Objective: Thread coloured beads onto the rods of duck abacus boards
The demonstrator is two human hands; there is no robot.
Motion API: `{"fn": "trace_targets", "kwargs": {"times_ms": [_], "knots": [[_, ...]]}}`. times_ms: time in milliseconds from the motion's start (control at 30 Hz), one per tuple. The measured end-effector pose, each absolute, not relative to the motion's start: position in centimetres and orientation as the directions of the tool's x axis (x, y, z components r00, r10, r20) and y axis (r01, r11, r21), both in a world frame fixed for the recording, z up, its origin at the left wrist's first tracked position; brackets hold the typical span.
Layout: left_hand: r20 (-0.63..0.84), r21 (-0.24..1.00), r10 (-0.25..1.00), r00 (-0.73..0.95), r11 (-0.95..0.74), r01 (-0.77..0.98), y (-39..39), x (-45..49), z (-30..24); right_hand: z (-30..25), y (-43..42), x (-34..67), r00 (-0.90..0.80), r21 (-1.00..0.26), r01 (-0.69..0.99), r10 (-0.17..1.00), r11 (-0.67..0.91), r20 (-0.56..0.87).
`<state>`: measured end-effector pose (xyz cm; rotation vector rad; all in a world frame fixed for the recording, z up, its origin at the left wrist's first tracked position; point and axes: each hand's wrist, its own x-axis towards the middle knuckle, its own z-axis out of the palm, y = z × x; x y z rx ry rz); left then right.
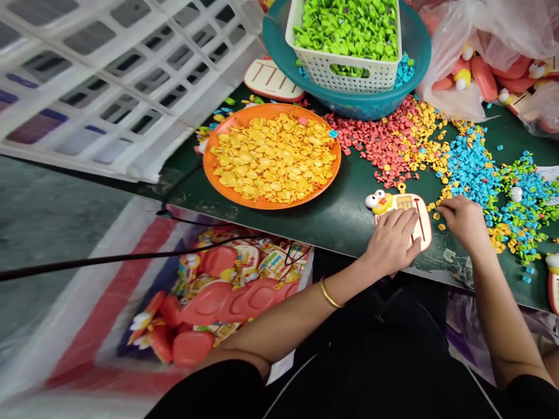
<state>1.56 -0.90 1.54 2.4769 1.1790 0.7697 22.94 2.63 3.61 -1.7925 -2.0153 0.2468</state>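
Note:
A pink duck-faced toy board (399, 205) lies near the front edge of the dark green table (332, 218). My left hand (391, 240) rests flat on it, fingers stretched over its face. My right hand (463, 220) is just to the right of the board, with its fingers curled down among small yellow pieces (439, 206) on the table. What the fingertips pinch is too small to make out.
An orange plate of yellow pieces (271, 156) sits to the left. Behind it stands a teal basin (349, 99) holding a white basket of green pieces (348, 35). Loose red (379, 139), blue (469, 166) and green pieces cover the table. A bag of finished toys (218, 285) lies below; white crates (109, 81) at left.

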Motion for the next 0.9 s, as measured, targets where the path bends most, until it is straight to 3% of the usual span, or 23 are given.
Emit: {"fn": "trace_targets", "kwargs": {"times_ms": [233,433,733,900], "knots": [[0.4,0.52,0.773,0.493,-0.634,0.572,-0.9,1.2,1.2,3.4,1.3,21.4,-0.005,-0.385,0.921,0.988,0.064,0.152],[0.441,0.562,0.731,0.521,-0.677,0.475,-0.8,0.7,1.0,4.2,1.7,19.8,-0.086,-0.68,0.705,0.976,0.201,0.199],[0.424,0.603,0.696,0.579,-0.694,0.393,-0.6,0.2,0.5,1.8,1.9,18.3,-0.153,-0.515,0.808,0.946,0.286,0.286],[0.461,0.608,0.764,0.452,-0.643,0.466,-0.7,0.3,0.5,3.1,-0.6,18.0,-0.284,-0.566,0.74,0.932,0.363,0.226]]}}
